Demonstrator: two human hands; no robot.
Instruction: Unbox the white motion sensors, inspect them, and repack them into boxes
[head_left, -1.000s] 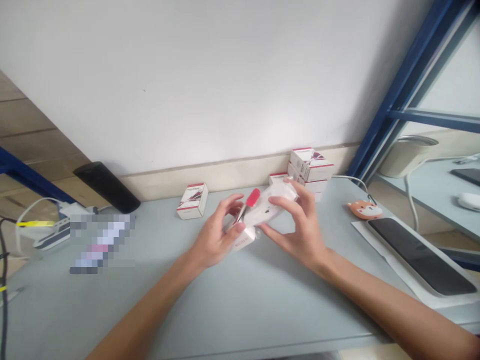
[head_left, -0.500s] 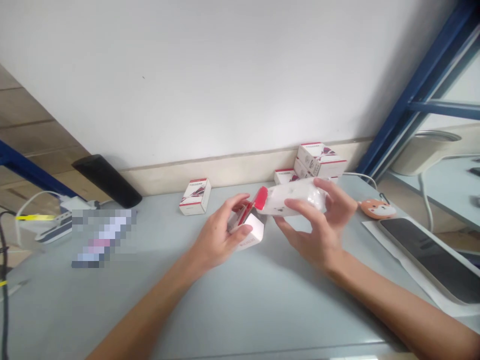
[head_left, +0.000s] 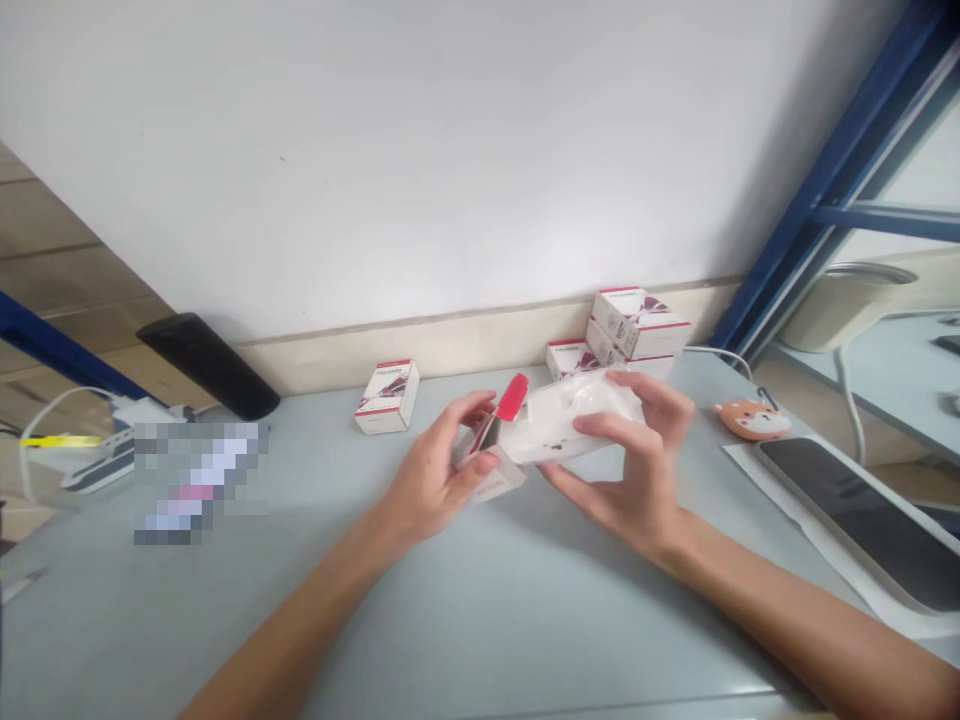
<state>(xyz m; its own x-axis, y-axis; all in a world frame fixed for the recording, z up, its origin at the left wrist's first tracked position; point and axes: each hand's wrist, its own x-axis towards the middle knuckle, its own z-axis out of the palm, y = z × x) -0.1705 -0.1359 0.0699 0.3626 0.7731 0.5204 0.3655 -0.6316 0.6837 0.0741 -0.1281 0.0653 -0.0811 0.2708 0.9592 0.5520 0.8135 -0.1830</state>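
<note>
White carton | red print blurred, illegible | left hand: fingers gripping it | right hand: fingers around plastic bag

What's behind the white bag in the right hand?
Behind the bag stand stacked white-and-red boxes; the bag hides their lower parts.

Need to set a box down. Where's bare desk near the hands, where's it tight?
Free: grey desk between the left forearm and right forearm, below the left hand and right hand; also between the pixelated object and left forearm. Crowded: back right, by the stacked red-and-white boxes, fox-shaped trinket and dark slab on white sheet.
</note>
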